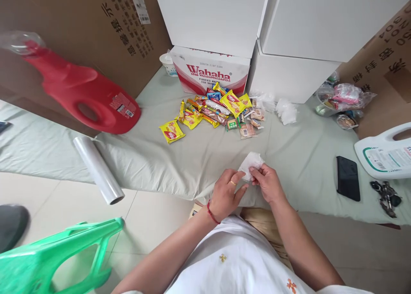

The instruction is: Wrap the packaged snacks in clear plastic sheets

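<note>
A small, whitish, translucent piece that looks like folded plastic bags (251, 162) is held just over the cloth's front edge. My right hand (268, 180) pinches its right side between thumb and fingers. My left hand (226, 193), with a ring and a red string bracelet, reaches to the lower left of the piece. Its index finger meets the plastic, while the thumb stands apart. Beyond the hands lies a heap of wrapped snacks (216, 110), with yellow packets among them. One yellow packet (172, 131) lies left of the heap. Crumpled clear plastic (287, 111) lies right of it.
A Wahaha carton (210, 73) and white boxes (298, 75) stand behind. To the left are a red jug (93, 97), a plastic film roll (98, 170) and a green stool (64, 251). To the right are a phone (348, 178), keys (387, 197) and a white jug (385, 152).
</note>
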### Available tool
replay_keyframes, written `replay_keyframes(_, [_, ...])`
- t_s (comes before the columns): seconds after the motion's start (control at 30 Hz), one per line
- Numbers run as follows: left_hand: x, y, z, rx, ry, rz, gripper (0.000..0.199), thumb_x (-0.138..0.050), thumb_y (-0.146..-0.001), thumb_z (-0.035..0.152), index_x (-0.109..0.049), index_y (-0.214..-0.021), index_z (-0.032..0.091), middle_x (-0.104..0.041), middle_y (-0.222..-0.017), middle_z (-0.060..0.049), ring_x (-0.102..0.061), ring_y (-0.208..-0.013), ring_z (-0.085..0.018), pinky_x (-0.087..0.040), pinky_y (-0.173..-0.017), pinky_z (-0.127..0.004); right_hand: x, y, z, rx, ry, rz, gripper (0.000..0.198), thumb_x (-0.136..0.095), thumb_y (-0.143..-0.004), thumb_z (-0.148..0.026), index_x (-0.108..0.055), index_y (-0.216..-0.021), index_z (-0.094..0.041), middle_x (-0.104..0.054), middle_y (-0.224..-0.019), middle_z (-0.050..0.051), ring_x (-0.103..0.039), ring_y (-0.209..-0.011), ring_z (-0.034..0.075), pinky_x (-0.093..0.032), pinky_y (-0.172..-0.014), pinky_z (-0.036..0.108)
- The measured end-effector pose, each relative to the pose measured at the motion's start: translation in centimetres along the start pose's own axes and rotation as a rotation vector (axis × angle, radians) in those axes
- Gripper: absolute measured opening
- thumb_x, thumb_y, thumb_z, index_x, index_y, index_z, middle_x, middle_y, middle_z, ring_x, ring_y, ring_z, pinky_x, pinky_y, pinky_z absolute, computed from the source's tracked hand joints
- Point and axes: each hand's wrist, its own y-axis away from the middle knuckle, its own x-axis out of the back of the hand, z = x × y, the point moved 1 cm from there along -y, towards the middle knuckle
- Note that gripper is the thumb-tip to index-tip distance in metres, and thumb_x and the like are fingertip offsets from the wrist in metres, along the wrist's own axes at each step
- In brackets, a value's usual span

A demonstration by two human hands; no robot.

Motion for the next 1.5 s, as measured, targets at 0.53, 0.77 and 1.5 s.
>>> replay_keyframes(0.53, [0.0,-1.2,-2.1,0.799,0.986,0.179,0.034,-0.088,-0.064,0.035,-0.061,-0.078,0.020,-0.059,-0.075,0.003,-0.054,-0.068,-0.010,-0.045,-0.064,-0.023,2.0,1.5,0.9,-0.059,-0.192,-0.025,0.034,-0.091,-0.061,-0.044,-0.069,-0.077,-0.023,-0.052,-0.064,-0.004,-0.039,-0.056,0.011,-0.032,-0.052,0.026])
replay_keyframes(0.77, [0.5,-1.2,-1.5,0.868,1.048,0.062,0.057,-0.073,-0.076,0.068,-0.064,-0.109,0.023,-0.067,-0.106,-0.004,-0.063,-0.091,-0.018,-0.052,-0.074,-0.030,1.7,2.8,0.2,0.052,-0.012,-0.203,0.024,-0.081,-0.076,-0.045,-0.068,-0.077,-0.024,-0.054,-0.070,-0.003,-0.042,-0.064,0.013,-0.035,-0.059,0.027])
replay_keyframes(1.5, [-0.7,-0.9,0.1,0.505,0.803,0.089,0.024,-0.084,-0.075,0.038,-0.071,-0.079,0.019,-0.068,-0.086,-0.003,-0.060,-0.082,-0.015,-0.048,-0.080,-0.028,-0.6,2.6,0.0,0.307,0.341,-0.103,0.025,-0.068,-0.090,-0.046,-0.069,-0.096,-0.022,-0.066,-0.088,0.003,-0.058,-0.068,0.016,-0.047,-0.057,0.027])
